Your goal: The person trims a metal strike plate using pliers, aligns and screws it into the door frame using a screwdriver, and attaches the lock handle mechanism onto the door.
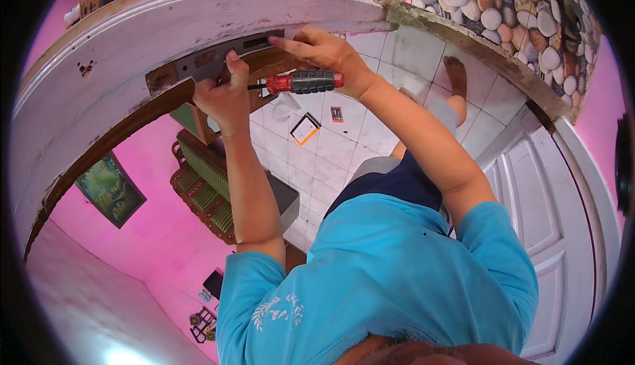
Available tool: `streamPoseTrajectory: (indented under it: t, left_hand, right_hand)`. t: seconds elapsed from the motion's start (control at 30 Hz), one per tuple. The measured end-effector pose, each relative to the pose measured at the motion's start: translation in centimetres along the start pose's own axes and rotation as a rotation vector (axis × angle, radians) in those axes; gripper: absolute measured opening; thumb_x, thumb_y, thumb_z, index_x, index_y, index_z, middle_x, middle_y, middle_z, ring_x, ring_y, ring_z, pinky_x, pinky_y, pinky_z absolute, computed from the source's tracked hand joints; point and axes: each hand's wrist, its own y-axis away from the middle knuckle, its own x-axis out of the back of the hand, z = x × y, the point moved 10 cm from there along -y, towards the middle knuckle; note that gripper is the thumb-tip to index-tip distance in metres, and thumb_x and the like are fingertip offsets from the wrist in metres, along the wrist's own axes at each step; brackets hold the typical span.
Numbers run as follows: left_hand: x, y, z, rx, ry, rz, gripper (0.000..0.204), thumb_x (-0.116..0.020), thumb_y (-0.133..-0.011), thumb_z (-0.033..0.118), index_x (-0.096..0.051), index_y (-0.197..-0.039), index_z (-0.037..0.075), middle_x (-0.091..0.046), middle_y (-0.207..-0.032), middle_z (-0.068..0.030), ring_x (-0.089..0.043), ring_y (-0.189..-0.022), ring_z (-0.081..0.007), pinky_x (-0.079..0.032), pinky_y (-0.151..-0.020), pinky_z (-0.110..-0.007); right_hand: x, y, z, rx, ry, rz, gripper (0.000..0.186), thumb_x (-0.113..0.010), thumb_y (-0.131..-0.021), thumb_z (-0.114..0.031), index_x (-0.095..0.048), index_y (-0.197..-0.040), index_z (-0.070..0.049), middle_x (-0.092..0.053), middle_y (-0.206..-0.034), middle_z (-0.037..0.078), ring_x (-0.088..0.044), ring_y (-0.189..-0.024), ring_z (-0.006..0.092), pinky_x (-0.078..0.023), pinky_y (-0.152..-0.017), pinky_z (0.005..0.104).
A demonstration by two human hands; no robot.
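Observation:
A long metal lock plate (pixel 211 61) sits in the edge of a white door (pixel 152 24). My left hand (pixel 228 100) is at the plate's near-left part, thumb raised against it. A screwdriver (pixel 304 82) with a red and dark grey handle sticks out rightward from this hand. Its thin shaft runs into the closed fingers, and its tip is hidden. At the plate's right end, my right hand (pixel 331 57) reaches in with its index finger stretched out, touching or nearly touching the metal. The screwdriver handle lies just below the right hand, apart from its fingers.
On the white tiled floor lie an orange-and-white box (pixel 305 129), a small packet (pixel 337 114) and a clear plastic bag (pixel 286 108). A carved wooden sofa (pixel 205 180) with green cushions stands left. Another white panelled door (pixel 536 213) is at right, a pebble-patterned wall (pixel 489 7) above.

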Motion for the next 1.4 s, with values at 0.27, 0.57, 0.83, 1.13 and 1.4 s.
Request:
streamPoseTrajectory:
  t: [0.27, 0.57, 0.83, 1.13, 1.4]
  left_hand:
    - [-0.2, -0.1, -0.4, -0.074, -0.013, -0.014, 0.026, -0.073, -0.087, 0.018, -0.067, -0.097, -0.005, -0.07, -0.084, -0.0079, -0.062, -0.072, -0.012, -0.051, -0.068, -0.026]
    - [0.0, 0.1, -0.8, 0.029, 0.218, 0.056, 0.026, -0.077, -0.081, 0.02, -0.07, -0.087, -0.004, -0.07, -0.076, -0.005, -0.061, -0.067, -0.0091, -0.048, -0.062, -0.024]
    - [0.3, 0.0, -0.8, 0.033, 0.154, 0.06, 0.027, -0.076, -0.083, 0.022, -0.071, -0.087, -0.004, -0.068, -0.072, -0.004, -0.056, -0.061, -0.0072, -0.044, -0.055, -0.023]
    - [-0.2, 0.1, -0.8, 0.051, 0.028, -0.025, 0.029, -0.072, -0.088, 0.022, -0.068, -0.094, -0.006, -0.07, -0.079, -0.0076, -0.062, -0.07, -0.0111, -0.05, -0.064, -0.027]
    - [0.1, 0.0, -0.1, -0.002, -0.005, 0.006, 0.027, -0.071, -0.088, 0.022, -0.068, -0.092, -0.005, -0.069, -0.077, -0.0061, -0.06, -0.067, -0.0097, -0.048, -0.062, -0.025]
  right_hand:
    - [0.2, -0.7, -0.2, 0.017, 0.029, 0.054, 0.063, -0.066, -0.077, -0.001, -0.058, -0.135, -0.024, -0.052, -0.085, 0.005, -0.056, -0.07, 0.0177, -0.049, -0.065, 0.0291]
    - [-0.6, -2.9, -1.3, 0.018, -0.003, -0.184, 0.06, -0.065, -0.082, -0.006, -0.052, -0.139, -0.02, -0.061, -0.099, 0.006, -0.064, -0.086, 0.025, -0.052, -0.074, 0.0349]
    - [-2.1, -3.0, -1.5, 0.035, -0.327, -0.224, 0.053, -0.056, -0.089, -0.004, -0.047, -0.141, -0.01, -0.063, -0.119, 0.015, -0.065, -0.106, 0.0294, -0.052, -0.09, 0.035]
    - [-2.5, -2.9, -0.7, -0.052, -0.537, -0.238, 0.049, -0.053, -0.091, -0.004, -0.047, -0.139, -0.005, -0.064, -0.122, 0.015, -0.064, -0.109, 0.0236, -0.051, -0.094, 0.0339]
    - [0.7, 0.3, 2.1, -0.28, -0.218, 0.028, 0.049, -0.061, -0.084, -0.001, -0.056, -0.132, -0.011, -0.061, -0.094, 0.006, -0.059, -0.079, 0.0138, -0.049, -0.076, 0.0248]
